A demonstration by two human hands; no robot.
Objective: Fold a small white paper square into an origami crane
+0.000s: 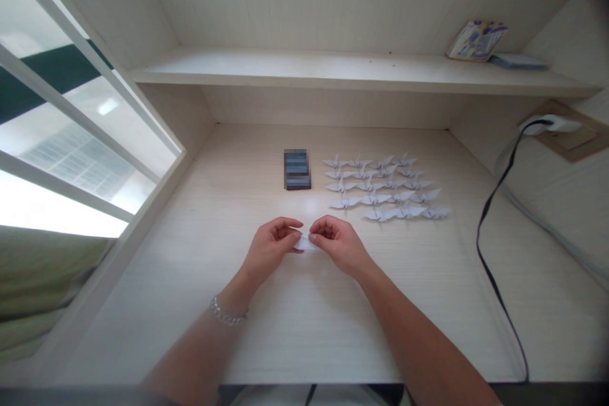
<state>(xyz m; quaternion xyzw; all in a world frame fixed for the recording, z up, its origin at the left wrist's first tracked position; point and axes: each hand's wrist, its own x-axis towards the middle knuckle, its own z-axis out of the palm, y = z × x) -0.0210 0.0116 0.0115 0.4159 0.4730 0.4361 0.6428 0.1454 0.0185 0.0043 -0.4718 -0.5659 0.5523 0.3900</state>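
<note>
Head view: left hand (pixel 270 246) and right hand (pixel 339 243) pinch folded white paper (pixel 306 243); no writing is legible.

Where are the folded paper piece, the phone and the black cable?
folded paper piece (pixel 305 242), head view, on the white strip showing between the two hands.
phone (pixel 297 170), head view, on the middle of its blurred face.
black cable (pixel 486 216), head view, on its run down the right wall.

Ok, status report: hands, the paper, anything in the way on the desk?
Left hand and right hand both pinching small white paper above desk. Folded cranes and phone lie beyond, apart.
</note>
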